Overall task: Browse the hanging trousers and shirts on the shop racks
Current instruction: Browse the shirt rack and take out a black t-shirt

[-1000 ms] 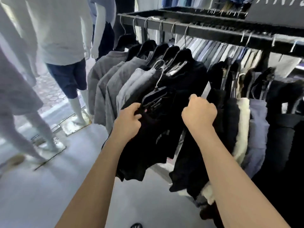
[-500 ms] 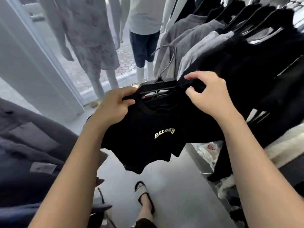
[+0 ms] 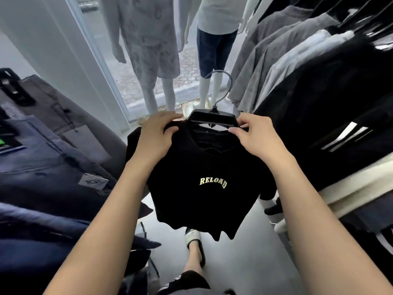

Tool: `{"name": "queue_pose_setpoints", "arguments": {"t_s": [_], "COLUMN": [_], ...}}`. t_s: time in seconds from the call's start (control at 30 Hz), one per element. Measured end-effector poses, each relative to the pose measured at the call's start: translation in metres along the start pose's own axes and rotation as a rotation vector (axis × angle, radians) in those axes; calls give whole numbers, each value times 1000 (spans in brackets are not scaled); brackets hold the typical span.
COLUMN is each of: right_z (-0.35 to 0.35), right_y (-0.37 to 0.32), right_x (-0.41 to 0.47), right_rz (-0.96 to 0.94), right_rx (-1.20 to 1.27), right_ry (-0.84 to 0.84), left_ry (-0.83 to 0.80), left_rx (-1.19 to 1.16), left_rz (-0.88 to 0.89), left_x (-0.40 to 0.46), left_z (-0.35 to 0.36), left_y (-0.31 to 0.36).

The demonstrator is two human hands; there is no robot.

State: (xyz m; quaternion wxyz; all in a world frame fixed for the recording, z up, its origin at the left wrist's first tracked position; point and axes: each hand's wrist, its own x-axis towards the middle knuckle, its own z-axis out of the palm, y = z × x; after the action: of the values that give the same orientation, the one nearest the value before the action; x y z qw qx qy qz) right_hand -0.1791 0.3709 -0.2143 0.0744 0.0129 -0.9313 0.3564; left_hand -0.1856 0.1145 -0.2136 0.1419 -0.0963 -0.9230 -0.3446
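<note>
Hands hold the find now: the left hand pinches one shoulder of a black T-shirt and the right hand pinches the other, fingers curled over the cloth and the ends of its black hanger. A second ago the shirt was still wedged among the garments on the rack; it is now off the rail and spread flat between the two grips, its "RELOAD" print facing up below them. That suggests browsing has paused on a close look at one shirt. Under the hem, a sandalled foot stands on the floor. Right of the grip hang the dark and grey shirts; left of it lie folded trousers. Beyond the hanger hook stand two mannequins at the window.
</note>
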Motion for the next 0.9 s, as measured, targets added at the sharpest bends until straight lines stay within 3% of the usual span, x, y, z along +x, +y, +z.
{"name": "queue_pose_setpoints", "arguments": {"t_s": [0.07,0.13,0.4,0.53,0.7,0.8,0.9], "right_z": [-1,-3,13,16,18,22,22], "right_y": [0,-3,-38,-49,-52,-45,-37], "right_x": [1,2,-1,-7,-19,-24,-27], "right_rz": [49,90,118,129,135,111,100], "right_rx": [-19,-36,45,177,318,529,592], "right_ry": [13,21,-4,5,-142,-223,-267], "left_ry": [129,154,-223,-215,-191,-218,-270], "left_rx": [60,6,-411,-554,-630,-690,-602], "left_rz": [-49,-124,-267,-385,-517,-486,-408], "left_x": [-1,-2,-4,1,-2,-6,-7], "left_z": [-1,1,37,39,41,38,33], "left_y": [-6,-4,55,74,73,68,64]}}
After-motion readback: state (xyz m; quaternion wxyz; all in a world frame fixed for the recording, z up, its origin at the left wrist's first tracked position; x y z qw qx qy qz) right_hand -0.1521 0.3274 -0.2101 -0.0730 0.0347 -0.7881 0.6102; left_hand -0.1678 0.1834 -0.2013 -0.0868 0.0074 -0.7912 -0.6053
